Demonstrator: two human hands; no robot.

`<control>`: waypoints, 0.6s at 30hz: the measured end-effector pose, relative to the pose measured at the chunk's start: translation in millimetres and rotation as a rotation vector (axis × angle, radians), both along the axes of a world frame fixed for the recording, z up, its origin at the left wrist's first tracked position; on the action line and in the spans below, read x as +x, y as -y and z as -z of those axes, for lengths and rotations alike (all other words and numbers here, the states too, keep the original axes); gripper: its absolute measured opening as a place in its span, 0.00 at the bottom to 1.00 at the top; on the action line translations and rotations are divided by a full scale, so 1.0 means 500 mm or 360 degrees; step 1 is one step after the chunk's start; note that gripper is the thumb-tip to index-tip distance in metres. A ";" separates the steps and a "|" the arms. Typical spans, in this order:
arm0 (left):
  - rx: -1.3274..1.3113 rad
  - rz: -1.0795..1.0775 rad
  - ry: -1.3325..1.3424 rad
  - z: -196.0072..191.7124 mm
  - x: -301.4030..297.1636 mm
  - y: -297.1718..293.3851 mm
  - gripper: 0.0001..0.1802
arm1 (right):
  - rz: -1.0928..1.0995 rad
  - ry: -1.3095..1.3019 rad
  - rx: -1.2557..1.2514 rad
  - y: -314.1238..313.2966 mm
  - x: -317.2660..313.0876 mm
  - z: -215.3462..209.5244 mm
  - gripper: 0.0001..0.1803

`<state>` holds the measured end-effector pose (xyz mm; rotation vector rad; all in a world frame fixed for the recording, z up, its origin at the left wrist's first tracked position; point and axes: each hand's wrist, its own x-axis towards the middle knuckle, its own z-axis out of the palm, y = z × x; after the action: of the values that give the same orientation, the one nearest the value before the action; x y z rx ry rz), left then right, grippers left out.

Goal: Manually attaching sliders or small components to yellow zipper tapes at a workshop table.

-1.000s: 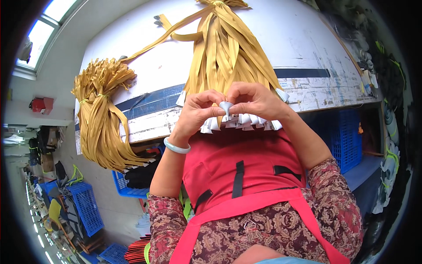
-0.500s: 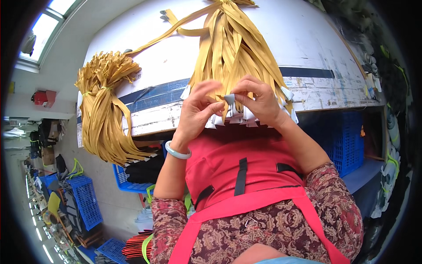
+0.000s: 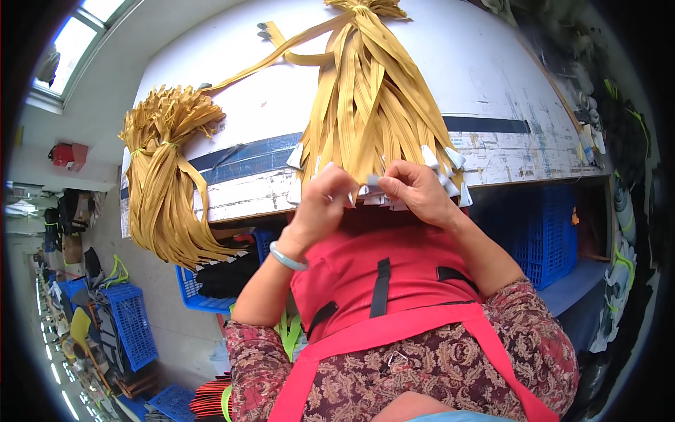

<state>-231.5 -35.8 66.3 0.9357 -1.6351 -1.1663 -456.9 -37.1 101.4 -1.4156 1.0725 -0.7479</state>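
A large bundle of golden-tan fabric strips (image 3: 365, 98), tied at its far end, lies on the white table and hangs toward me. Whitish-grey tabs (image 3: 430, 157) cap the near ends of the strips. My right hand (image 3: 422, 197) is closed, thumb and forefinger pinching a small grey tab (image 3: 373, 181) on one strip's end. Just left of it, my left hand (image 3: 325, 202) has its fingers curled together, slightly blurred; what they hold is hidden. A pale bracelet circles the left wrist.
A second tied bundle of strips (image 3: 169, 176) droops over the table's left edge. One strip (image 3: 274, 58) runs between the bundles. The table (image 3: 485, 63) has a dark blue band near its worn front edge. Blue crates (image 3: 541, 239) stand beneath it, and others are on the floor at left.
My left hand has drawn its spread fingers in and moved slightly lower. The right hand keeps its pinch on the grey tab, a little lower and farther right. The view has shifted slightly.
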 end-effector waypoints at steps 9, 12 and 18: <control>0.0100 -0.0962 -0.1070 -0.092 0.291 0.172 0.15 | 0.0604 -0.0603 -0.0639 0.044 -0.175 0.000 0.07; 0.0343 -0.0602 -0.0662 -0.014 0.244 0.126 0.10 | 0.0662 -0.1114 -0.0604 0.065 -0.270 0.030 0.09; 0.0379 -0.0175 -0.0315 0.021 0.048 0.068 0.08 | 0.0514 -0.0837 -0.0285 0.037 -0.290 0.057 0.09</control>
<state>-207.7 -69.8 55.8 1.0110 -1.2915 -1.3515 -601.7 -55.7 73.1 -1.6626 1.7053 -0.7290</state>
